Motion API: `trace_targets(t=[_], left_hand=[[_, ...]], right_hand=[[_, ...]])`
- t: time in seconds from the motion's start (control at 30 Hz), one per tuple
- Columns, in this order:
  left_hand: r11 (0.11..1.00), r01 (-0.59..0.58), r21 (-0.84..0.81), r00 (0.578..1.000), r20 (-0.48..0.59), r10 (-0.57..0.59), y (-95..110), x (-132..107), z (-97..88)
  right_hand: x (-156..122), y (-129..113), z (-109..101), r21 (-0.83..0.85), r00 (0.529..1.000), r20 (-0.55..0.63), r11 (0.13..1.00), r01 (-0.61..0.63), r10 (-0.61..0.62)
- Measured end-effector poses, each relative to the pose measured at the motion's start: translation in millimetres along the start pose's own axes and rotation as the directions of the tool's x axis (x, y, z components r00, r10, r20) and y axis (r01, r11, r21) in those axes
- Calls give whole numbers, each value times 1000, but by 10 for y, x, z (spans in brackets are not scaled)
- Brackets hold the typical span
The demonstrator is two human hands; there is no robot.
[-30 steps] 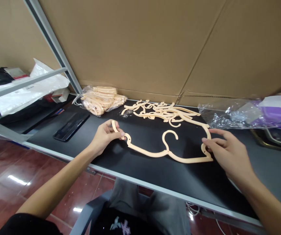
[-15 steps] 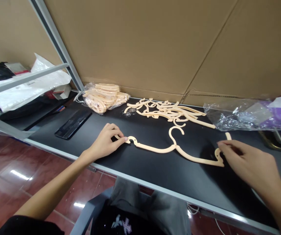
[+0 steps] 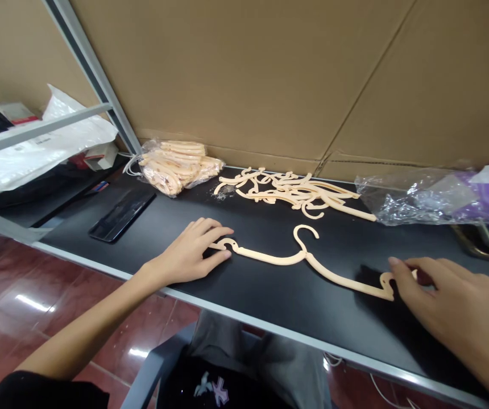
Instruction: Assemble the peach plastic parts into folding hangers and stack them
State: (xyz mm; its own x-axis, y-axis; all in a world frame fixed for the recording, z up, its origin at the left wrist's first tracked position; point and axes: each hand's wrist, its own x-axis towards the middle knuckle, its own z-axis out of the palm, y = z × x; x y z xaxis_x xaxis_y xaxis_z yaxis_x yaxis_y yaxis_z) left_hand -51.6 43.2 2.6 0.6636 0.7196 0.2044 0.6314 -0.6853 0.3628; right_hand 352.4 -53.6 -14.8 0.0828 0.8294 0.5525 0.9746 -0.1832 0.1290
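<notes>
Tabletop [image 3: 261, 289] | bag [image 3: 147, 150]: pale pieces [image 3: 180, 162] | left fingers [image 3: 219, 233] parted round hanger [image 3: 270, 258] | right fingers [image 3: 409, 284]: can't tell

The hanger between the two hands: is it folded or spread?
Spread: the hanger extends from its hook both ways, toward the left hand and the right hand.

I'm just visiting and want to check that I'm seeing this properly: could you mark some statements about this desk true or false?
1. The hanger lies between the left hand and the right hand. True.
2. The hanger's hook points toward the person. False: the hook points away.
3. A pile of pale pieces lies beyond the hanger. True.
4. The phone is right of the hanger. False: the phone is left of it.
5. The desktop is black. True.
</notes>
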Motion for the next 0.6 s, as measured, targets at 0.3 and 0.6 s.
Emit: trace_targets(t=[0.3,0.6], left_hand=[[991,-80,-104,994,66,87,91,126,52],[996,-86,-33,996,-34,84,179,159,147]], right_hand=[[410,-1394,-251,626,856,-88,640,446,-510],[354,-1582,-50,453,771,-304,627,634,-560]])
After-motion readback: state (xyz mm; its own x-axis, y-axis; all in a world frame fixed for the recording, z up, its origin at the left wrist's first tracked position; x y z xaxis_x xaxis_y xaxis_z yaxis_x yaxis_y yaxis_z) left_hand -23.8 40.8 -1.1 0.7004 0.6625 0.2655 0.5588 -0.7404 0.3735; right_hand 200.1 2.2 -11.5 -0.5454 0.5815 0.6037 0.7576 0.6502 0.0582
